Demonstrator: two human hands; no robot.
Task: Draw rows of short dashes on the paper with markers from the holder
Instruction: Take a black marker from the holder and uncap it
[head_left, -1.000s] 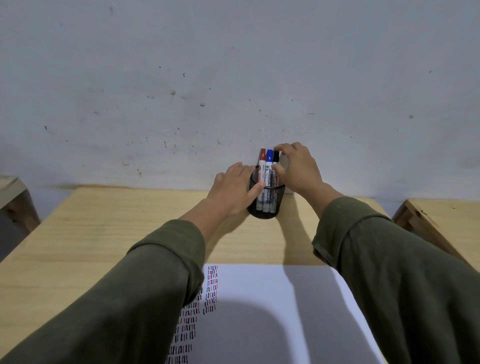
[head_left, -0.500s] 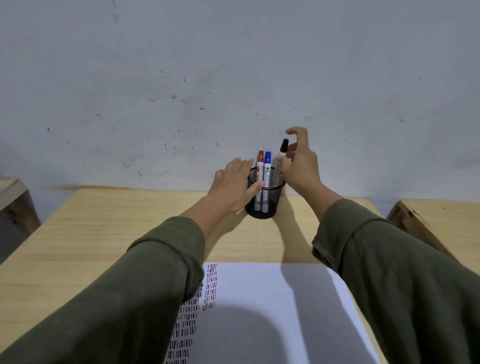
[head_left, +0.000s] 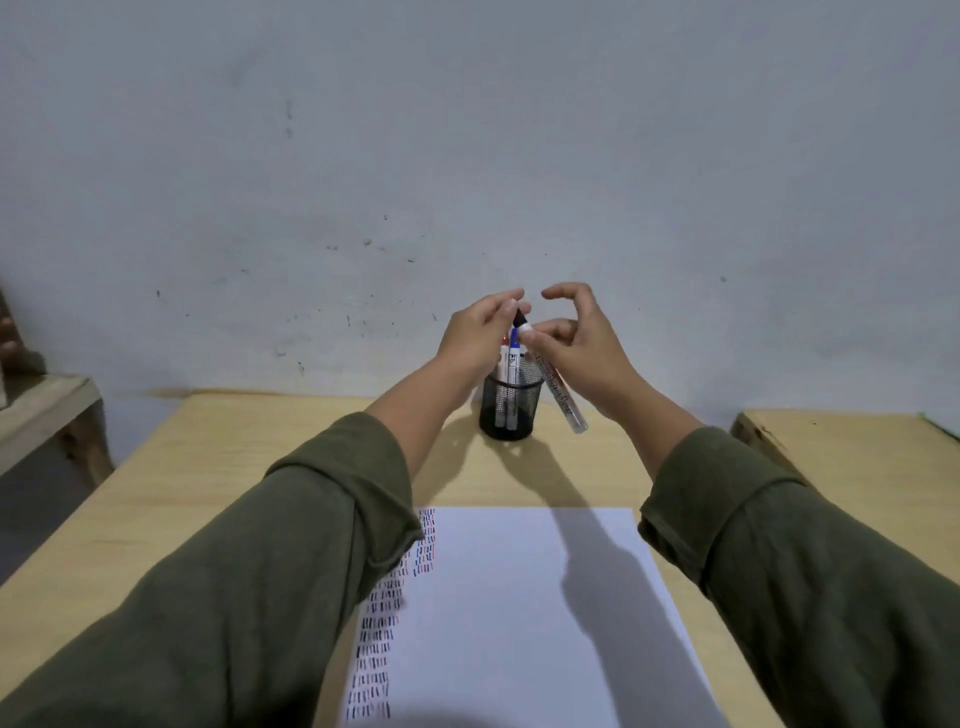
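A black mesh holder (head_left: 510, 410) stands at the back of the wooden table, with a red marker (head_left: 503, 358) and a blue marker (head_left: 514, 358) upright in it. My right hand (head_left: 582, 343) holds a black marker (head_left: 558, 391) lifted out of the holder, tilted, its barrel hanging down to the right of the holder. My left hand (head_left: 480, 335) is raised above the holder and its fingertips pinch the marker's black cap. White paper (head_left: 519, 613) lies in front, with rows of short black, red and blue dashes along its left edge.
The wooden table (head_left: 208, 493) ends at a grey wall behind the holder. Another wooden surface (head_left: 857, 457) sits to the right and a lower wooden bench (head_left: 41, 410) to the left. My sleeves cover part of the paper's left and right sides.
My right hand pulled the black marker up and out of the holder. My left hand let go of the holder and rose to the marker's cap.
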